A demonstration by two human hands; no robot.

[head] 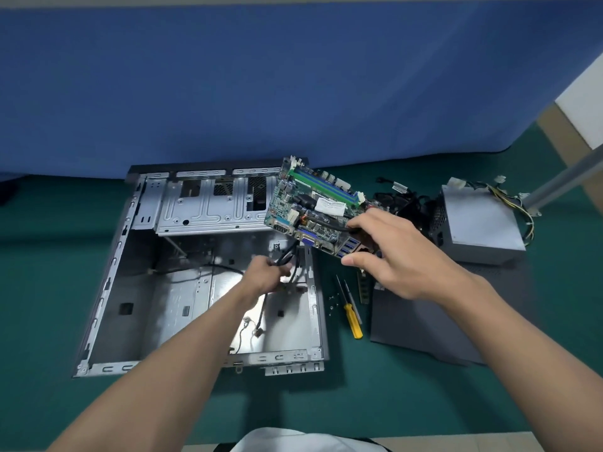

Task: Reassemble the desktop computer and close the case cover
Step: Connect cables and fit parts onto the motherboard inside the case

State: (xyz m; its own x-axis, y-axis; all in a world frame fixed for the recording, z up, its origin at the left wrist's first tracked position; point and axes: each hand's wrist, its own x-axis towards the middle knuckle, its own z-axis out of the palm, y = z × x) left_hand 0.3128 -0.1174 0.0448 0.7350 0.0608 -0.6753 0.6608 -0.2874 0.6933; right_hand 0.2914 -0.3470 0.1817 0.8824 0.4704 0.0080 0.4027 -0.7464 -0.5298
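**Motherboard poised over the open case, cables pulled clear**

We have the motherboard (310, 203) up in the air, tilted above the far right corner of the case (111, 272), which lies open on the green worktop (391, 396). Our right hand (394, 256) grips the board by its port edge, fingers (368, 220) curled over the top and thumb underneath; a pinch on the rim looks meant to spare the components. Down inside the case, our left hand (269, 272) is clenched round a bundle of black cables (287, 252). We reckon that is to hold them aside so the board can seat flat on the tray. The power supply (483, 223) sits out on the right, the case cover (424, 327) lies flat beside the case, and the yellow screwdriver (354, 321) rests between them, so closing up looks a long way off
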